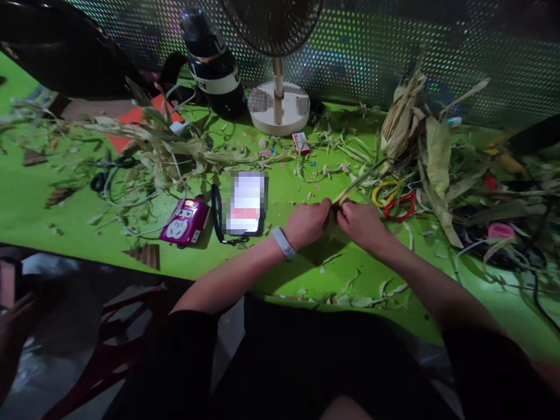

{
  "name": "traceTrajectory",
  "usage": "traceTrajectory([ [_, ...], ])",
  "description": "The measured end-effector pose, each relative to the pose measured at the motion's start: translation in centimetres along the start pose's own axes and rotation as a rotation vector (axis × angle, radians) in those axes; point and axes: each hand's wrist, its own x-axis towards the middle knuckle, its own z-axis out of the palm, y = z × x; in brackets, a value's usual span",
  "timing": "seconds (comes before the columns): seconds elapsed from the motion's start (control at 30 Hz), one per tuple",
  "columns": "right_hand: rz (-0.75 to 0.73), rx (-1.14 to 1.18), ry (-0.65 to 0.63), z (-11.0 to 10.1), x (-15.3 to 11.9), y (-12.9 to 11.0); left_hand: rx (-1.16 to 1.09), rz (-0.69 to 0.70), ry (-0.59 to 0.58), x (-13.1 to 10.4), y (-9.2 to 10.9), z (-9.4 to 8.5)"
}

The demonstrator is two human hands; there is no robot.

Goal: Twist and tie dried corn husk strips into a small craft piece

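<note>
Over the middle of the green table, my left hand [308,223] and my right hand [364,224] meet with fingers closed. Both pinch a thin strip of corn husk [350,190], which sticks out past the fingertips toward the upper right. The end of the strip between the fingers is hidden. A pale band circles my left wrist. Just right of my right hand lie scissors with red and yellow handles [400,205]. Left of my left hand is a phone [246,204] with a lit, blurred screen and a dark strap.
A purple power socket [184,223] with a white cord sits left of the phone. Behind stand a fan [279,111], a dark bottle [216,79] and a small red-and-white box [300,143]. Dried corn husks [401,122] pile up right; more husk scraps [161,149] lie left. Another person's hand [17,321] shows lower left.
</note>
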Motion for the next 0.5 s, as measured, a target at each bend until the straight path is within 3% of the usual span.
traceTrajectory([
  [0.13, 0.051, -0.038, 0.059, 0.9, -0.1, -0.5, 0.074, -0.027, -0.036, -0.1, 0.4, 0.0],
  [0.27, 0.125, 0.087, 0.136, 0.5, 0.9, 0.7, 0.057, -0.182, 0.036, 0.6, -1.0, -0.8],
  [0.33, 0.207, 0.125, 0.171, -0.5, 1.6, 2.4, 0.052, -0.250, 0.114, 1.1, -2.3, -1.5],
  [0.4, 0.380, 0.126, 0.245, -2.2, 2.1, 4.9, 0.007, -0.329, 0.246, 1.6, -3.9, -2.3],
  [0.5, 0.614, 0.150, 0.467, -5.0, 1.8, 9.3, -0.247, -0.422, 0.472, 2.0, -5.9, -3.4],
])
